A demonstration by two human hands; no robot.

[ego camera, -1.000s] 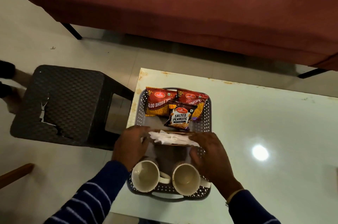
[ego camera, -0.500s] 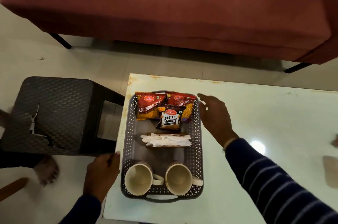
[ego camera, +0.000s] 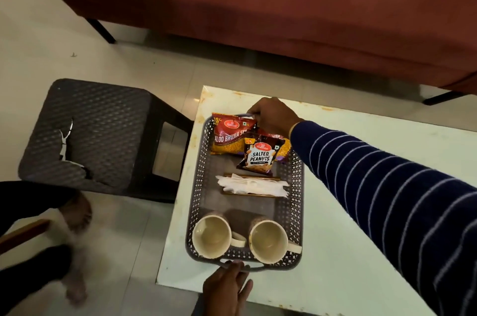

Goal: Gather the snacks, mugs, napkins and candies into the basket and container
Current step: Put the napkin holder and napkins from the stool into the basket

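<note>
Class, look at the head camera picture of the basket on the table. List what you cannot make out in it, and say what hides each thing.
- Second red snack packet: head view, covered by peanuts packet and right hand.
- Basket far handle: under right hand.
- Left hand fingertips: curled at near handle.
- Candies: none visible.

Red sofa [ego camera: 258,6], cracked black woven stool [ego camera: 87,132] beside white table [ego camera: 361,212], tiled floor [ego camera: 38,44].

My right hand [ego camera: 273,117] covers the basket's [ego camera: 296,186] far rim and most of a second red packet [ego camera: 282,146]; my left hand's [ego camera: 227,287] wrist runs off the bottom edge; my feet [ego camera: 74,212] are blurred.
</note>
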